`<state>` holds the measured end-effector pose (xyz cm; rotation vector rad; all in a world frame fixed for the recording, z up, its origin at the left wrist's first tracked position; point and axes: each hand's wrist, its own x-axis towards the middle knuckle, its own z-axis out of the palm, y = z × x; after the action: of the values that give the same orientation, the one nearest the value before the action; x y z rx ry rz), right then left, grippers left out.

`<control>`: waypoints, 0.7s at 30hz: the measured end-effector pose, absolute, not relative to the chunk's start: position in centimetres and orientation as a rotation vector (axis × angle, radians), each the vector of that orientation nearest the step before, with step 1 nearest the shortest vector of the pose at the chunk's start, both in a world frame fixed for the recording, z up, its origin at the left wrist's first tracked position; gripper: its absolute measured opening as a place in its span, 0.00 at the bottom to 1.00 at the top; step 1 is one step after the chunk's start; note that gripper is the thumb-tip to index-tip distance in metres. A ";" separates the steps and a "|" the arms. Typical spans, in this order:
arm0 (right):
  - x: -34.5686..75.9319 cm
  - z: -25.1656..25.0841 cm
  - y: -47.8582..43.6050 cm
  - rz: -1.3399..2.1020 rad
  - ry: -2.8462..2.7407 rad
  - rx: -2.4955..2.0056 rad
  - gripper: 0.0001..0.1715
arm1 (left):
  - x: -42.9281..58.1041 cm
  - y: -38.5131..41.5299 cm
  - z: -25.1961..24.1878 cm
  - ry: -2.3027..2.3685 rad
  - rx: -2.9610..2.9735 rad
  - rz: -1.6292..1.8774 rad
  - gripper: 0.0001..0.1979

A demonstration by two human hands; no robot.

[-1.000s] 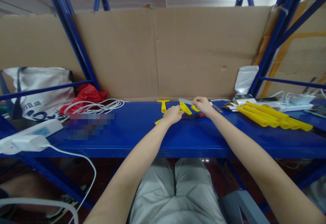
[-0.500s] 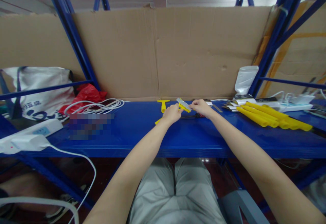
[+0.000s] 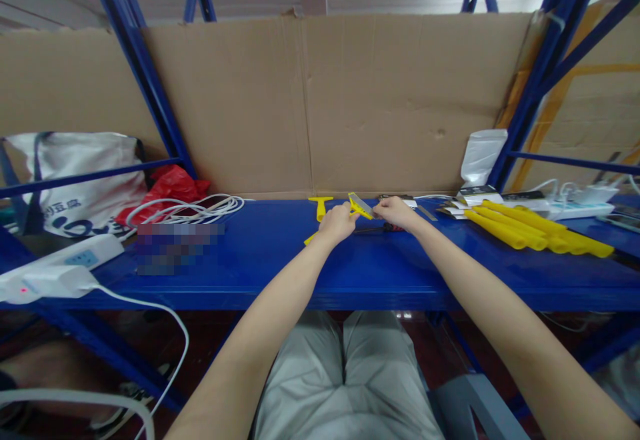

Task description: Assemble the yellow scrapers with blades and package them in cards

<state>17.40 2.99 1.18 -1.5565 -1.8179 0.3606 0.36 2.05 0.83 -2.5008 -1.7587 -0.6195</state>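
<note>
My left hand (image 3: 339, 221) is closed around the handle of a yellow scraper (image 3: 360, 207), whose wide head points away to the right. The fingertips of my right hand (image 3: 393, 211) pinch the near end of a flat metal blade (image 3: 367, 204) lying along that head. Below the hands lies a screwdriver (image 3: 393, 227) with a red and black handle, partly hidden by my right hand. A second yellow scraper (image 3: 321, 207) rests on the blue table (image 3: 270, 253) behind my left hand. To the right of my right hand lies a loose metal strip (image 3: 427, 213).
Several yellow handles (image 3: 530, 227) lie at the right beside small boxes (image 3: 479, 195) and a white pouch (image 3: 483, 157). A coiled white cable (image 3: 215, 208), a red bag (image 3: 175, 187) and a power strip (image 3: 95, 253) occupy the left. Cardboard (image 3: 400, 107) stands along the back.
The blade has slid along the scraper head toward my right hand, so yellow now shows at the head's far end. Both hands have stayed nearly in place.
</note>
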 end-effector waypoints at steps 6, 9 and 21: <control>17.1 1.3 2.7 0.253 -1.826 -1.584 0.16 | 0.3 1.7 0.9 -1.754 -2.505 -0.718 0.25; 16.7 1.4 2.2 0.220 -1.811 -1.558 0.16 | 0.2 1.5 0.9 -1.694 -2.532 -0.670 0.28; 15.8 0.7 2.2 0.873 -1.492 -1.361 0.10 | 0.2 1.8 0.5 -1.680 -2.556 -0.589 0.27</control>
<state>15.81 2.21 0.74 -1.3611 -1.4923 0.8725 0.19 1.81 0.45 -2.5564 -1.6802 -0.5891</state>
